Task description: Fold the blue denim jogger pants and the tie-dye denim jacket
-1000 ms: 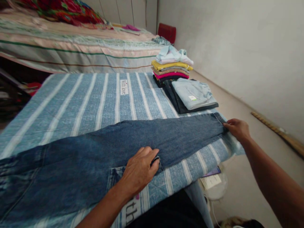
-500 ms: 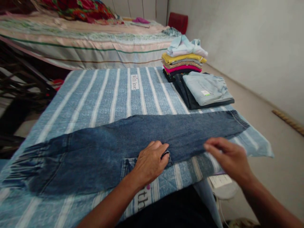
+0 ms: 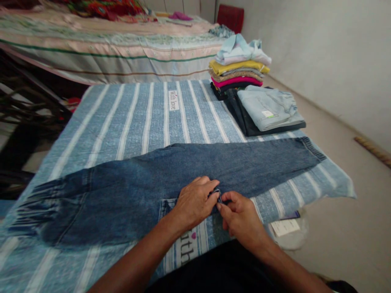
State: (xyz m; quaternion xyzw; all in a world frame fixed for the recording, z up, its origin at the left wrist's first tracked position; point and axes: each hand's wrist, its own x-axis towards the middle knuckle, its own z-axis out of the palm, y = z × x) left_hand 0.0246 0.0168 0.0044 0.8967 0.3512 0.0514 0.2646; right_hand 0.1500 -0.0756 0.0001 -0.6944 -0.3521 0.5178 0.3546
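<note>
A pair of dark blue jeans [image 3: 171, 175] lies stretched across a blue-and-white striped cloth [image 3: 131, 118] on a table, waistband to the left, hem to the right. My left hand [image 3: 194, 203] rests on the jeans' near edge by the crotch, fingers curled and pinching the denim there. My right hand [image 3: 240, 215] meets it from the right, its fingers pinched on the same bit of denim. Both hands touch at that spot.
A stack of folded clothes [image 3: 240, 69] and a folded pale blue garment on dark ones [image 3: 270, 110] sit at the table's far right corner. A bed with a striped cover [image 3: 106, 49] runs behind. A pale wall [image 3: 320, 53] and bare floor lie to the right.
My right hand left the hem at the far right and came in to meet my left hand at the crotch. The left hand stayed put. The view shifted left.
</note>
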